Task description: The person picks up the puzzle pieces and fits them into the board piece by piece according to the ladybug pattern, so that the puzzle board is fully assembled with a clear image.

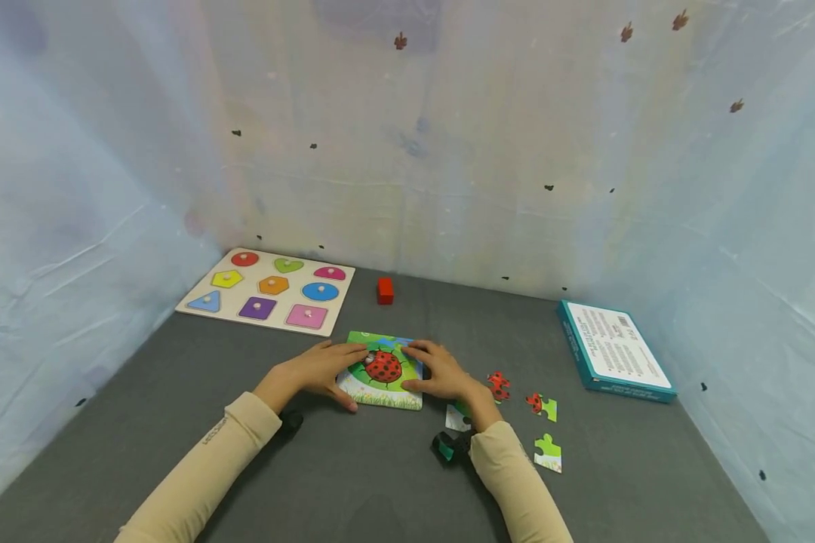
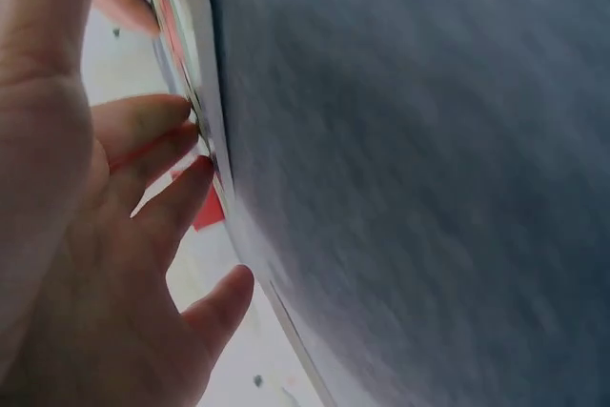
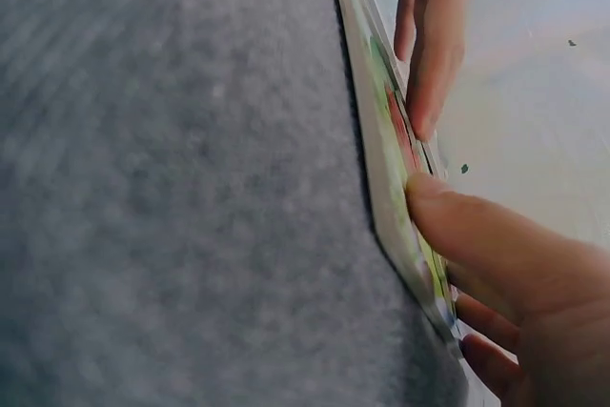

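Note:
A square ladybug picture board (image 1: pixel 383 368) lies flat on the dark grey table, with green, blue and white parts around the red ladybug. My left hand (image 1: pixel 318 371) is spread at its left side, fingertips on the picture and thumb by the lower left corner. On the opposite side, my right hand (image 1: pixel 441 371) rests its thumb on the right edge and its fingertips at the upper right corner. The right wrist view shows that thumb (image 3: pixel 457 221) pressing on the board's face. Loose jigsaw pieces (image 1: pixel 499 385) lie to the right, one partly hidden under my right wrist.
A wooden shape board (image 1: pixel 281 298) with coloured knobbed shapes lies at the back left. Near it stands a small red block (image 1: pixel 385 291). A teal box (image 1: pixel 618 351) with a white printed label lies at the right. Pale sheeting (image 1: pixel 407 166) encloses the table.

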`<state>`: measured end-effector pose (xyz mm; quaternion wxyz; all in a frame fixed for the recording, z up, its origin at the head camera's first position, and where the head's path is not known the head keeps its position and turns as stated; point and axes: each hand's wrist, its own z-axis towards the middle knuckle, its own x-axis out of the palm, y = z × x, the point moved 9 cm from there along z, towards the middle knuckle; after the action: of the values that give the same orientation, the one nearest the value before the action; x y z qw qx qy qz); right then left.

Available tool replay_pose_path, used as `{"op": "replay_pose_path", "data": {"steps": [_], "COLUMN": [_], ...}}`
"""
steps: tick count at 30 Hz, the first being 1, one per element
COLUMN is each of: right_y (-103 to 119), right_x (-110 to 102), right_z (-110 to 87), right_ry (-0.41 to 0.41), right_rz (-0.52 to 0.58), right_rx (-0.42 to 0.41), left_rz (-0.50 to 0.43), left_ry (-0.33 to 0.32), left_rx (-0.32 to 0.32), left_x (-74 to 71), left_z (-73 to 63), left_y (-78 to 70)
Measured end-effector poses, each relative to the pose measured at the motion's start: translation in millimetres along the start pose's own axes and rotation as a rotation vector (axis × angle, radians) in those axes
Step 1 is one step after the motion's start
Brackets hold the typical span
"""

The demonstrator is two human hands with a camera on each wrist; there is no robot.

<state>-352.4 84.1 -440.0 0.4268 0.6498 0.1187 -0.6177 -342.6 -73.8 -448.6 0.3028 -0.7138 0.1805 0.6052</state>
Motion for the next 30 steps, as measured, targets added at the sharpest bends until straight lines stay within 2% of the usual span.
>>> {"op": "replay_pose_path", "data": {"steps": [5, 14, 19, 23, 30], "right_y": [-2.2, -3.8, -4.6, -8.6, -26.2], "right_x": [1.0, 3.0, -4.1, -23.1, -62.6], "right_z": [-0.6, 0.1, -5.7, -21.0, -66.8], "right_ry": [0.013, 0.026, 0.023, -0.035, -0.148], "right_rz": [0.003, 0.007, 0.088, 0.128, 0.070], "right_rx": [0.003, 0.018, 0.014, 0.001, -0.007], "left_rz": [-0.071, -0.095, -0.095, -0.102, -0.091], "left_ry": [0.000, -0.005, -0.007, -0.009, -0.006], "left_rx": [0.013, 0.003, -0.009, -0.010, -0.023], "left_x": [-2.5, -5.1, -3.5, -2.9, -3.1], "left_z": [-4.9, -5.6, -6.8, -6.9, -6.3], "left_y": [6.1, 7.7, 9.6, 10.5, 12.0]}}
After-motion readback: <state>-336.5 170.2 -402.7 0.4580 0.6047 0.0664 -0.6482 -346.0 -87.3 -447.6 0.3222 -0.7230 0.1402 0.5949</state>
